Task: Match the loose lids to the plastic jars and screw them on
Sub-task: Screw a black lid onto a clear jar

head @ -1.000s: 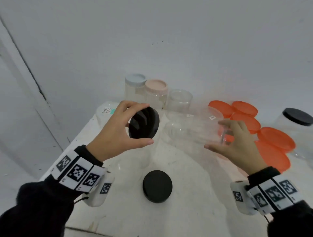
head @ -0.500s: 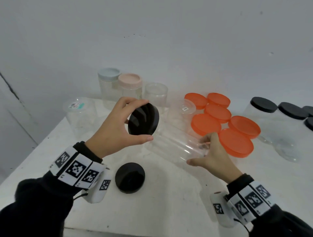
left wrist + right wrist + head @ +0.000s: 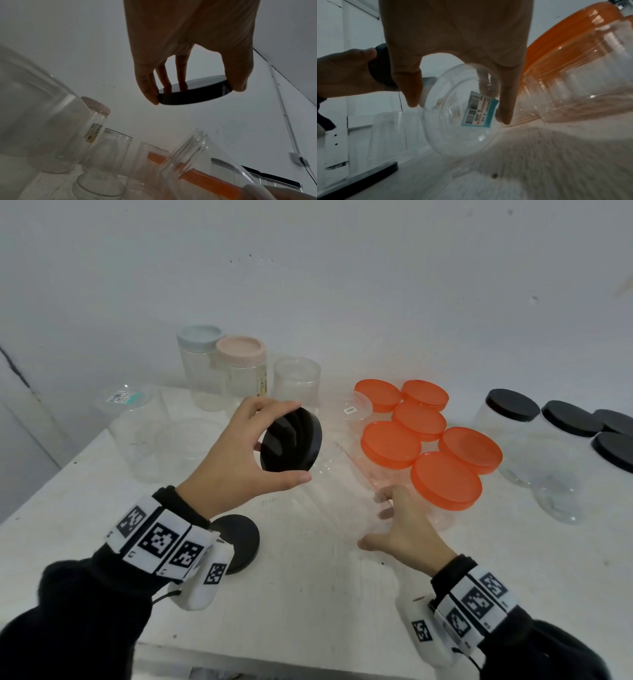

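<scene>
— Head view first: where is the lid?

— The black lid (image 3: pixel 292 441) is up in the air, tilted on edge, pinched by its rim in the left hand (image 3: pixel 236 463). Thumb below, fingers (image 3: pixel 147 86) curled over the far edge, clamped on it.

— And the jar it faces?

— A clear jar (image 3: pixel 346 474) lies tilted, its open threaded mouth (image 3: pixel 187 152) just beside the lid, apart from it. The right hand (image 3: pixel 407 529) grips its base, thumb and fingers (image 3: pixel 505 94) spread round the bottom, where a barcode sticker (image 3: pixel 479 109) shows through.

— What lies round them?

— A second black lid (image 3: pixel 239 539) flat on the white table (image 3: pixel 308 594), near the left wrist. Six orange-lidded jars (image 3: pixel 445 481) cluster just right of the held jar. Black-lidded jars (image 3: pixel 513 405) stand farther right. At the back, a blue-lidded jar (image 3: pixel 200 337), a pink-lidded one (image 3: pixel 239 350) and an uncapped clear jar (image 3: pixel 296 381) stand against the wall. Upturned clear jars (image 3: pixel 137 433) sit at the left.
</scene>
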Tool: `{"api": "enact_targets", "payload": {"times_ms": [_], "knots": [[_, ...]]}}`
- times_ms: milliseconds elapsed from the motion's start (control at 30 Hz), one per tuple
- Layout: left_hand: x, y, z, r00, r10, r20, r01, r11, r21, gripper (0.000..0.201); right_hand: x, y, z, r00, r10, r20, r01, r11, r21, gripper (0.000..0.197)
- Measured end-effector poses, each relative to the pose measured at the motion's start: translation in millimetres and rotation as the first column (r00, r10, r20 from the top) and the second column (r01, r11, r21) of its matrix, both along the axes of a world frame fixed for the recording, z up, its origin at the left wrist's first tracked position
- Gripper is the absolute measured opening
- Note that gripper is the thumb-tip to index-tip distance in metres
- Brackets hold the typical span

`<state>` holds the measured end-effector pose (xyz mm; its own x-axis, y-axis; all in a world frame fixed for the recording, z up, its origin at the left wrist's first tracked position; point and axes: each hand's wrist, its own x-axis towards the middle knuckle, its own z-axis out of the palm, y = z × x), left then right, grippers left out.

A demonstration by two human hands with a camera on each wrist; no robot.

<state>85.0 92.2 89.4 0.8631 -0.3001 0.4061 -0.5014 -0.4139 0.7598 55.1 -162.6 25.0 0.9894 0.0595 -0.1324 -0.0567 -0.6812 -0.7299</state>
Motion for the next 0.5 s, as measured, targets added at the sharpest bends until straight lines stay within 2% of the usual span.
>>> {"api": "enact_targets", "payload": {"times_ms": [167,367,500], "knots": [[1,-8,-3,0.999,0.027,-0.021,-0.027,1.0,0.016,0.082,5,-7,-6,0.999,0.005,-0.034,-0.004,0.999,0.042,0.069],[5,-16,-5,0.999,0.028,-0.041,-0.027,0.999,0.018,0.082,13,-15,-10,0.995,0.072,-0.072,-0.066,0.994,0.086,0.081],[9,-22,-6,0.999,0.015,-0.046,-0.015,1.0,0.002,0.082,17,-20,-13,0.989,0.128,-0.072,-0.119,0.985,0.123,0.081]]}}
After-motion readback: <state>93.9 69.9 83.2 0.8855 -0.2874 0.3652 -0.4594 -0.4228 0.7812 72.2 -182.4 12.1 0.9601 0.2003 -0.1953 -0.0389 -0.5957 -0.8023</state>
